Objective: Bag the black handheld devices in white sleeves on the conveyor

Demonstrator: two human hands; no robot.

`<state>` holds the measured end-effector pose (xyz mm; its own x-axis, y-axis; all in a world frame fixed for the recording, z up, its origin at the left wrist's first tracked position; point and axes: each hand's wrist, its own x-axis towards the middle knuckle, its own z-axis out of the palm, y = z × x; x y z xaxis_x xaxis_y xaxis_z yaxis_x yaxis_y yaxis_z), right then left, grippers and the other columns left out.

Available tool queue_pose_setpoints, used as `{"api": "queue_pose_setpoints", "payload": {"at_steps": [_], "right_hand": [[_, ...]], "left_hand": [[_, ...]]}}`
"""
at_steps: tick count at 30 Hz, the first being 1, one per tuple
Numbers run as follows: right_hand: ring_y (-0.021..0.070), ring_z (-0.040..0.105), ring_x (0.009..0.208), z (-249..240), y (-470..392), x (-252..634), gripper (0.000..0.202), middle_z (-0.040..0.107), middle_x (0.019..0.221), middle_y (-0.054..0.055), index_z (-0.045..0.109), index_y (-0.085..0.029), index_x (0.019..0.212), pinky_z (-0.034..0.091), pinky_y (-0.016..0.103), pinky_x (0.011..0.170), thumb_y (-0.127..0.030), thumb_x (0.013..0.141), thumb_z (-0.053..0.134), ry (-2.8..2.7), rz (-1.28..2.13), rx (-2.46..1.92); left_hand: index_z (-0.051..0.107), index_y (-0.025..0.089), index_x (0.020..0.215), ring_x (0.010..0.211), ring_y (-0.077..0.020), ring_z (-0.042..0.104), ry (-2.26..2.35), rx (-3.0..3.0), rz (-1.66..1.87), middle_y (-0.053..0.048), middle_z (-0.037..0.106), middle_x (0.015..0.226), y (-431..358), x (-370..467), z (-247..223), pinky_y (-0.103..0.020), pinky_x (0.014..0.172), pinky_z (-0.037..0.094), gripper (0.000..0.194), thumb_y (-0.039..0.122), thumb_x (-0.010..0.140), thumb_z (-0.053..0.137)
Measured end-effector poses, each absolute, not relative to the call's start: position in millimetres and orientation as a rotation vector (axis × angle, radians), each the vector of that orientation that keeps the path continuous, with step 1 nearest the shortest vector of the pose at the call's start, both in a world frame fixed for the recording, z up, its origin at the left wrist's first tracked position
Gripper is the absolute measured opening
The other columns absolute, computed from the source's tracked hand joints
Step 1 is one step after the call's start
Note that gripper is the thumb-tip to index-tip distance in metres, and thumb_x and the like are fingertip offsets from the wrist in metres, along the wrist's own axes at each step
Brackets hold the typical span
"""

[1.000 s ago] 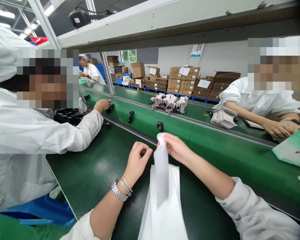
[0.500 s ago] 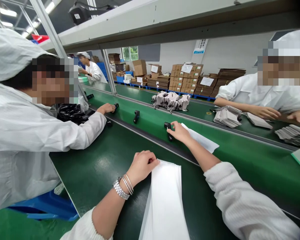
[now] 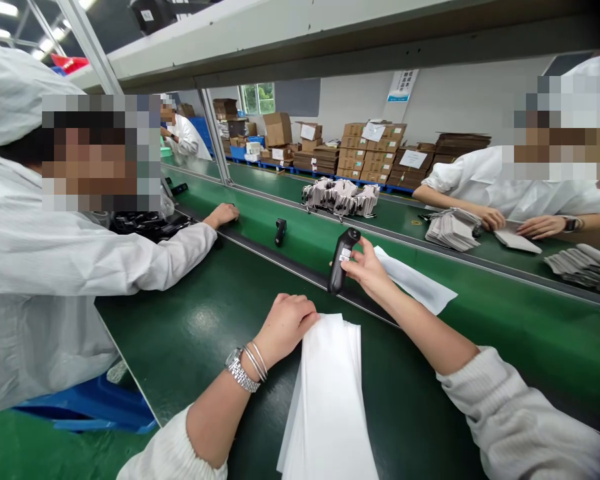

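Note:
My right hand [image 3: 367,268] holds a black handheld device [image 3: 339,267] up over the edge of the green belt. It has a rounded head, a grip-like body and a small white label. My left hand [image 3: 291,325] is closed at the top corner of a stack of long white sleeves [image 3: 333,393], its fingertips pinching the upper edge. The sleeves lie on the dark green table [image 3: 200,360] and look thin, like paper or foam bags. Beyond my right wrist, a single white sleeve [image 3: 420,283] lies on the belt.
Another black device [image 3: 281,232] stands on the belt [image 3: 305,257]. At left, a co-worker's hand [image 3: 224,215] reaches to the belt. Across it, another person's hands [image 3: 540,227] handle pale pouches beside a pouch stack [image 3: 453,230]. A beam [image 3: 280,47] crosses overhead.
My right hand has lifted the black device off the belt, bringing it closer. My left hand stays at the sleeves. Across the belt, the other person's hands have come onto a pouch.

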<state>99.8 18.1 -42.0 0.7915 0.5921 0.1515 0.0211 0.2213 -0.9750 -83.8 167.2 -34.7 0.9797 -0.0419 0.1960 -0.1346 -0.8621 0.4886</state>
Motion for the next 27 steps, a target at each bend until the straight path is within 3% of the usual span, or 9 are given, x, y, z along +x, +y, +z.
{"api": "queue_pose_setpoints", "payload": {"at_steps": [6,11,16,19,21,23,27], "right_hand": [[0.0187,0.068,0.082,-28,15,70,0.093,0.053,0.108,0.001,0.021,-0.040,0.138,0.055,0.043,0.081,-0.025,0.065,0.077,-0.633,0.483,-1.222],[0.0138,0.064,0.079,-38,19,52,0.088,0.051,0.116,0.003,0.024,-0.037,0.138,0.055,0.035,0.076,-0.026,0.068,0.077,-0.753,0.567,-1.281],[0.0168,0.059,0.096,-42,23,33,0.043,0.053,0.120,0.007,0.051,-0.026,0.124,0.052,0.032,0.080,-0.044,0.086,0.061,-0.919,0.605,-1.416],[0.0211,0.056,0.108,-39,22,26,0.040,0.056,0.120,0.009,0.063,-0.021,0.111,0.049,0.036,0.089,-0.054,0.091,0.050,-0.983,0.582,-1.474],[0.0233,0.056,0.111,-36,21,22,0.041,0.061,0.114,0.008,0.068,-0.019,0.097,0.045,0.038,0.096,-0.056,0.087,0.055,-1.043,0.611,-1.446],[0.0235,0.060,0.102,-32,19,15,0.039,0.065,0.100,0.007,0.068,-0.017,0.086,0.046,0.040,0.093,-0.056,0.083,0.062,-1.058,0.801,-1.391],[0.0209,0.066,0.079,-17,14,5,0.037,0.067,0.080,0.005,0.064,-0.018,0.095,0.052,0.037,0.076,-0.053,0.084,0.061,-0.824,1.089,-1.184]], "left_hand": [[0.056,0.019,0.081,0.078,-0.0109,0.052,-0.193,2.534,0.401,0.003,0.057,0.079,166,-84,-29,-0.031,0.088,0.034,0.012,0.023,0.091,0.050],[0.057,0.019,0.081,0.089,-0.0128,0.051,-0.208,2.419,0.526,0.000,0.053,0.092,162,-86,-25,-0.030,0.084,0.037,0.009,0.023,0.089,0.056],[0.056,0.018,0.082,0.091,-0.0137,0.050,-0.137,2.282,0.663,-0.002,0.050,0.094,158,-90,-22,-0.029,0.083,0.041,0.010,0.022,0.091,0.052],[0.055,0.018,0.082,0.089,-0.0129,0.050,-0.068,2.208,0.757,-0.002,0.049,0.092,158,-90,-21,-0.028,0.081,0.042,0.010,0.021,0.091,0.051],[0.054,0.018,0.080,0.087,-0.0121,0.049,-0.035,2.154,0.820,-0.001,0.048,0.090,159,-90,-21,-0.027,0.079,0.043,0.011,0.020,0.090,0.052],[0.053,0.017,0.078,0.085,-0.0114,0.049,0.014,2.110,0.860,-0.001,0.047,0.088,161,-89,-20,-0.026,0.078,0.043,0.013,0.019,0.090,0.052],[0.052,0.018,0.076,0.082,-0.0114,0.050,0.104,2.075,0.811,-0.001,0.050,0.086,164,-87,-21,-0.026,0.076,0.044,0.015,0.022,0.090,0.050]]}}
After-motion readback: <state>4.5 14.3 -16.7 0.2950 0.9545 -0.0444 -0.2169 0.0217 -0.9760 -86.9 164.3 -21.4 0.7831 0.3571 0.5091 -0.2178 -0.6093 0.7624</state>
